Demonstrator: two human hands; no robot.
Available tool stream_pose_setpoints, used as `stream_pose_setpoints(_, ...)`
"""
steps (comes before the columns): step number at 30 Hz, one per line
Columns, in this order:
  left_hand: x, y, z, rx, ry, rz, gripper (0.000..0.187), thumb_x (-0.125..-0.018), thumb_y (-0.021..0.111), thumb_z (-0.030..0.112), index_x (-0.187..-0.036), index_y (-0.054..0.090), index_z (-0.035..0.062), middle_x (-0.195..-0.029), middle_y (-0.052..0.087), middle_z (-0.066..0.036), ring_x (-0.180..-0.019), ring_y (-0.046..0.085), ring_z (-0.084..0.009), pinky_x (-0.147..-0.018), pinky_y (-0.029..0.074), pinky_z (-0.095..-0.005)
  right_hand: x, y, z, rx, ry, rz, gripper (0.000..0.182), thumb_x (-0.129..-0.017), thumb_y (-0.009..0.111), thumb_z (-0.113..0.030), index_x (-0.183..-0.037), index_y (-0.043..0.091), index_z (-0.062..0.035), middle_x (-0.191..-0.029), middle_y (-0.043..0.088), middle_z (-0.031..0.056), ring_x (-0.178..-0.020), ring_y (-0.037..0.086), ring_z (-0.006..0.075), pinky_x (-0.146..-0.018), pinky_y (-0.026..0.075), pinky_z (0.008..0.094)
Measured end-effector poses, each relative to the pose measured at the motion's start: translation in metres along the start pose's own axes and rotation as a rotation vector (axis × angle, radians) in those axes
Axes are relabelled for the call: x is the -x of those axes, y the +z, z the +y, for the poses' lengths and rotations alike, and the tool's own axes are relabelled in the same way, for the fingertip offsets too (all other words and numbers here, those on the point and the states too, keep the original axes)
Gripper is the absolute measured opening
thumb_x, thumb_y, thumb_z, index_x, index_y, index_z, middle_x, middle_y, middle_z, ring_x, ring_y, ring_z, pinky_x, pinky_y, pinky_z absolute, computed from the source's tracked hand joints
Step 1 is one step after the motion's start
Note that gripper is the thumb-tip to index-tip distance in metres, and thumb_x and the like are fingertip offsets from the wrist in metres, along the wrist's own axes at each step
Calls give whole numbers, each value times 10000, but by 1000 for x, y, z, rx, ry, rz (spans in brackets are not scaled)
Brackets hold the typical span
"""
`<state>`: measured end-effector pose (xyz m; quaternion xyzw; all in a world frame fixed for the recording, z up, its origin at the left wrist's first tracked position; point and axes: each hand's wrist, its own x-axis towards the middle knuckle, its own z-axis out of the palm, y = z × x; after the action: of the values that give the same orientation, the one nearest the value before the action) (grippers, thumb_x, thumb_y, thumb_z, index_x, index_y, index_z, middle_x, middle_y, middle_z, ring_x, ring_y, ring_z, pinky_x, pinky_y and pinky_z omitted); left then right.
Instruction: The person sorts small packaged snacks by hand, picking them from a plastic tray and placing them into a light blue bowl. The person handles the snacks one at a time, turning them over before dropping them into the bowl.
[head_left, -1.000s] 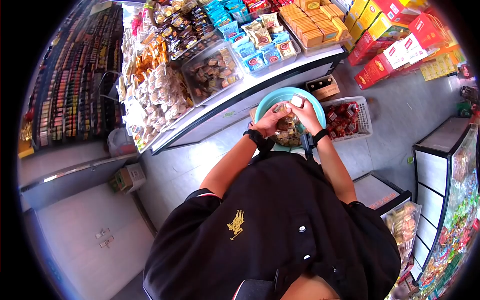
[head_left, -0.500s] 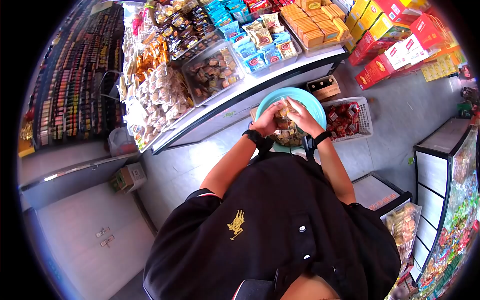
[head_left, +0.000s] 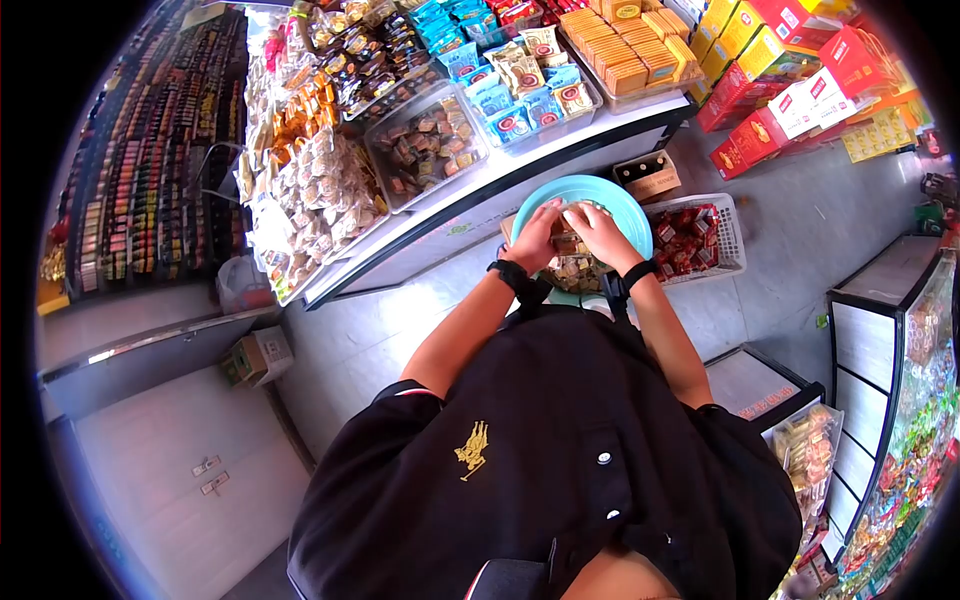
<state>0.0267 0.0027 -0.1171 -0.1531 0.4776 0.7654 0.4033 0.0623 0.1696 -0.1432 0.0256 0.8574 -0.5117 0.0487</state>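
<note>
A turquoise basin (head_left: 632, 208) stands low in front of my body, with small wrapped snacks (head_left: 575, 272) in clear and brownish packaging inside. My left hand (head_left: 535, 240) is over the left part of the basin, its fingers curled inward around some of these packets. From the right, my right hand (head_left: 602, 236) meets it with bent fingers, the fingertips of both hands nearly touching. Packets show in the gap between the palms; exactly how many are gripped is hidden by the fingers. Both wrists wear black bands.
Right of the basin is a white plastic basket (head_left: 735, 235) of red-wrapped packets. A small carton (head_left: 655, 183) with dark bottle-like tops sits behind it. Ahead runs a display counter (head_left: 400, 235) carrying trays of packaged snacks. Red and yellow boxes (head_left: 755, 140) are stacked at the right.
Both hands have shifted slightly and their fingers have curled closer together over the basin. The packet seen between the fingertips earlier is now mostly covered.
</note>
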Motion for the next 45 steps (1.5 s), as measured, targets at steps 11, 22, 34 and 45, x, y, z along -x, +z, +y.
stream_pose_setpoints(11, -12, -31, -9, -630, 420, -391, 709, -907, 430, 58, -1546, 147, 176, -1337, 473, -151, -1067, 572, -277, -872, 490, -484, 10, -19, -39, -160, 99, -102, 620, -854, 729, -334, -1259, 486, 68, -1167, 613, 221, -1106, 600, 312, -933, 468, 373)
stream_pose_setpoints(22, 2, -13, 1, -163, 36, -336, 1128, -748, 501, -239, -1547, -133, 242, -1340, 452, -187, -1015, 589, -276, -832, 515, -397, 4, -8, -11, -366, 152, -62, 592, -821, 767, -167, -1280, 457, 42, -1144, 618, 120, -1020, 611, 181, -856, 503, 305)
stream_pose_setpoints(34, 0, 0, 6, -180, 165, -451, 999, -707, 605, -209, -1537, 115, 57, -1492, 349, -89, -1338, 387, -225, -1042, 396, -346, 6, -8, -10, -882, 319, 31, 318, -835, 737, -99, -1089, 580, 10, -969, 663, 65, -847, 649, 125, -699, 548, 271)
stream_pose_setpoints(45, 15, 11, 8, -303, 177, -440, 871, -748, 592, -170, -1513, 217, 14, -1515, 342, -101, -1386, 339, -207, -1108, 326, -330, 8, -11, -3, -991, 400, -19, 163, -833, 730, -73, -968, 654, -20, -900, 675, 44, -775, 665, 138, -665, 570, 291)
